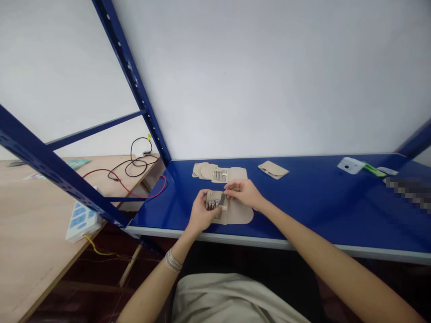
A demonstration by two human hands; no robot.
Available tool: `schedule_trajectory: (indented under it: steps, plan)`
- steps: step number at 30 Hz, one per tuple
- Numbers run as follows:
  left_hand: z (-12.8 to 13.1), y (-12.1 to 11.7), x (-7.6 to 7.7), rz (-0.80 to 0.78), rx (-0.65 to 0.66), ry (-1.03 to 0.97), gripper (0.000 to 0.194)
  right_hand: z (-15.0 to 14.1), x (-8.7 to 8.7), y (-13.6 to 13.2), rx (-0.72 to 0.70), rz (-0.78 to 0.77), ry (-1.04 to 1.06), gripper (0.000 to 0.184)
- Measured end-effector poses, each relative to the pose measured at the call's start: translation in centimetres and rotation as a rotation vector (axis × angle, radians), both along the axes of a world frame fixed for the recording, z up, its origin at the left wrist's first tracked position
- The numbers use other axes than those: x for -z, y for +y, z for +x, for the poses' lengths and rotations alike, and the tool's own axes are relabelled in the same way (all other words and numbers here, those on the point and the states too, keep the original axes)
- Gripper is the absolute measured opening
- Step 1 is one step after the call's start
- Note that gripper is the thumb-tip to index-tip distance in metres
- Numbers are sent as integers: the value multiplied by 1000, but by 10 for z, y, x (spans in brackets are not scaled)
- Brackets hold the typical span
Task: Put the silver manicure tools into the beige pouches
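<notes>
An open beige manicure case lies near the table's front edge, its rounded flap spread to the right. Several small silver nail clippers sit in its left half. My left hand grips that half from the left, thumb across the front. At the upper right of the tool row, my right hand is pinched beside a dark flat piece; whether the fingertips hold it is unclear. Just behind lies another open case with silver tools in it.
Several beige cases overlap at the back left of the blue table. A single folded case lies farther right, then a white camera-like device with a green strap. Blue shelf posts, cables and a power strip are left.
</notes>
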State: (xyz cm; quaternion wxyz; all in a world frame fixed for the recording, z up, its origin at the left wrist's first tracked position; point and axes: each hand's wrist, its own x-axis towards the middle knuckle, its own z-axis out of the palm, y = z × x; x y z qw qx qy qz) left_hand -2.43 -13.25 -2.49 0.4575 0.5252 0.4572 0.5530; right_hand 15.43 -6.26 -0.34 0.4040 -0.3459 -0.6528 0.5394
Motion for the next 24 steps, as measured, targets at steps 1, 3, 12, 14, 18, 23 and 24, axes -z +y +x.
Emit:
schedule_trajectory:
  steps: [1, 3, 12, 14, 18, 23, 24]
  plan:
    - [0, 0, 0, 0, -2, 0, 56, 0, 0, -1, 0, 1, -8, 32]
    - [1, -1, -1, 1, -6, 0, 56, 0, -1, -2, 1, -9, -8, 35]
    - [0, 1, 2, -10, -35, 38, 57, 1, 1, -4, -74, -47, -147, 37]
    - [0, 1, 3, -10, -39, 61, 56, 1, 1, -4, -80, -29, -166, 37]
    - [-1, 1, 3, -11, -38, 60, 56, 1, 2, -4, -90, -11, -186, 37]
    - [-1, 3, 5, -7, -36, 55, 56, 1, 3, -3, -80, 30, -192, 38]
    - [-1, 3, 5, -7, -38, 56, 56, 1, 4, -3, -77, 40, -197, 36]
